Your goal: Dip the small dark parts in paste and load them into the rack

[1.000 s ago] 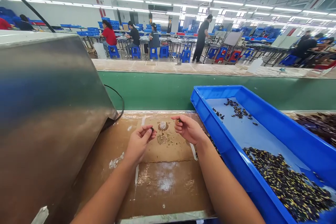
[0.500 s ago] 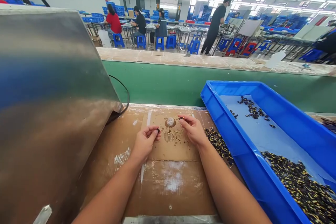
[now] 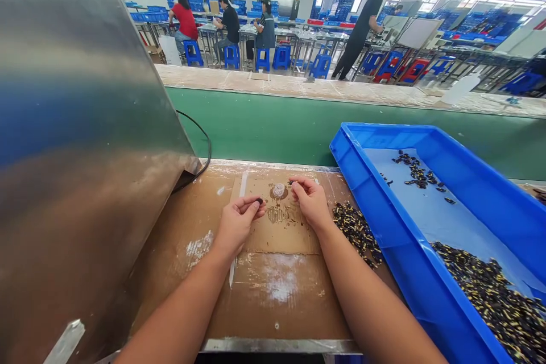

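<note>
My left hand (image 3: 239, 219) pinches a small dark round piece (image 3: 259, 201) between thumb and fingers, a little above the cardboard sheet (image 3: 273, 243). On the other side, my right hand (image 3: 310, 200) is closed on a small dark part (image 3: 290, 182), too small to name exactly. Between and slightly beyond the two hands sits a small clear round lump (image 3: 278, 190) on a dark stained ring of the cardboard. Neither hand touches it. Beside my right forearm lies a pile of small black and yellow parts (image 3: 356, 230).
A large blue tray (image 3: 384, 239) at the right holds more black and yellow parts. A big metal housing (image 3: 85, 142) stands at the left, with a black cable (image 3: 209, 145) behind it. A green partition (image 3: 264, 128) runs across the back. Several people work beyond it.
The view has shifted slightly, so the scene sits higher in the picture. My hands keep their small pieces, and the right one is a little nearer the clear lump.
</note>
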A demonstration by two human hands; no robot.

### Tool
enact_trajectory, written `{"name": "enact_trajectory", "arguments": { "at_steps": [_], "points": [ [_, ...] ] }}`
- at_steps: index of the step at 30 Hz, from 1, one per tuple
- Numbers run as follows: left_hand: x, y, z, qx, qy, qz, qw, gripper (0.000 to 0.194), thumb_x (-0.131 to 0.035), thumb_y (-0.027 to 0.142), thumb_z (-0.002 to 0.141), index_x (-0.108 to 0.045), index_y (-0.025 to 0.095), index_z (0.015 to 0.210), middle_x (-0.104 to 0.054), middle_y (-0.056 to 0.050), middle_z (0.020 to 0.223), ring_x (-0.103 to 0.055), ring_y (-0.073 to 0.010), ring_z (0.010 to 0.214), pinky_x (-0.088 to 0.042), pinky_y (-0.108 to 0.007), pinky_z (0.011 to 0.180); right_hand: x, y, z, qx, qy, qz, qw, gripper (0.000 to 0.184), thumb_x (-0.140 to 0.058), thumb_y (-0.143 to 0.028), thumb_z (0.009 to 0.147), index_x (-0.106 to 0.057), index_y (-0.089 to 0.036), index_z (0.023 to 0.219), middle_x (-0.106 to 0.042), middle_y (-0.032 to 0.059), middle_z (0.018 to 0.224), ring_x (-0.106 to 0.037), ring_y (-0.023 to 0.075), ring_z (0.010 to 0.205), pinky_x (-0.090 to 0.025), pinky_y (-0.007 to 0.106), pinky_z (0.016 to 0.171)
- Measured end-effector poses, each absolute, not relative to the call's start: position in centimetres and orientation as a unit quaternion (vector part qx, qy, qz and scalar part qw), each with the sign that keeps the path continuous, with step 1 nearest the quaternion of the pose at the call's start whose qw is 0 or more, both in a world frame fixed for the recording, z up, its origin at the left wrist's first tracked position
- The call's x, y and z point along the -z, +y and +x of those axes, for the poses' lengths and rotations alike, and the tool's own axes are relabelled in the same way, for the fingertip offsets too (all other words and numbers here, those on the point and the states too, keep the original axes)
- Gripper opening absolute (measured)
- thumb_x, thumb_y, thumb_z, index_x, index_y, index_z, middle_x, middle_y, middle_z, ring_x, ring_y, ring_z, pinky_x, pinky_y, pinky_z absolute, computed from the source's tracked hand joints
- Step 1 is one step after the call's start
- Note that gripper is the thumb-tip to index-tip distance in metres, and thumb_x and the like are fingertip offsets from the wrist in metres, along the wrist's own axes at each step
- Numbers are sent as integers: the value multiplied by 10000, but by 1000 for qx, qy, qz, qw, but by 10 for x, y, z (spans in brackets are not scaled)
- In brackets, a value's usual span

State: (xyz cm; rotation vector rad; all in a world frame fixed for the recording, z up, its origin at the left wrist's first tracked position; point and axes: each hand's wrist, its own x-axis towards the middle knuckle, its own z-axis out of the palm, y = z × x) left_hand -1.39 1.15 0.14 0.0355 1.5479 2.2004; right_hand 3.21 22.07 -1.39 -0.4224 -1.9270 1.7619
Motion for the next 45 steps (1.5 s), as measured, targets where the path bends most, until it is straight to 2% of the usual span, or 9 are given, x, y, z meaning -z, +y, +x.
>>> {"name": "enact_trajectory", "arguments": {
  "at_steps": [6,10,15,19,22,27,32,45],
  "points": [
    [-2,11,-12,-804,557,27,206,520,-966,471,640,-732,103,922,-802,-148,935,-776,-211,833,-649,-348,861,9,215,25,-600,-721,-165,305,340,-676,-507,883,-731,-193,1000,-721,42,874,-623,176,761,-536,329,750],
    [-2,10,-12,-786,587,57,188,485,-938,484,676,-710,113,889,-799,-149,920,-781,-235,833,-658,-395,869,6,213,23,-538,-754,-182,331,309,-668,-444,878,-698,-187,1047,-731,63,920,-648,200,828,-542,348,802],
    [-3,8,-13,-760,623,80,167,443,-916,443,689,-749,112,931,-788,-118,857,-772,-224,790,-660,-352,805,8,215,22,-534,-770,-157,312,308,-644,-417,898,-762,-184,1062,-770,87,1000,-684,212,880,-554,360,840],
    [-2,7,-14,-740,642,95,175,404,-827,436,786,-787,119,1033,-782,-107,865,-765,-214,781,-654,-352,799,13,218,21,-489,-801,-108,328,298,-601,-389,965,-778,-213,1126,-755,84,1093,-685,214,973,-553,352,849],
    [2,6,-13,-717,665,152,142,312,-751,390,851,-806,151,1043,-769,-108,947,-754,-203,809,-639,-347,810,16,218,21,-483,-801,-107,336,304,-632,-365,959,-756,-204,1186,-759,81,1059,-696,208,923,-567,359,840],
    [8,7,-10,-678,701,186,121,291,-712,319,880,-800,200,1131,-779,-107,1103,-741,-223,960,-591,-364,902,14,216,22,-443,-816,-78,363,207,-622,-333,998,-788,-230,1064,-774,75,1055,-702,218,974,-564,355,834],
    [7,7,-9,-658,717,201,109,213,-692,320,898,-805,196,1028,-783,-97,1056,-722,-230,972,-559,-358,897,11,212,22,-398,-839,-50,368,223,-594,-276,1027,-801,-253,1107,-763,68,1052,-696,220,981,-559,378,873],
    [0,6,-9,-642,728,223,93,222,-621,263,940,-787,208,1076,-764,-79,1093,-699,-210,997,-537,-333,881,13,209,19,-341,-865,-30,366,263,-560,-263,1043,-809,-268,1128,-773,82,1064,-691,257,1018,-549,429,918]
  ]
}}
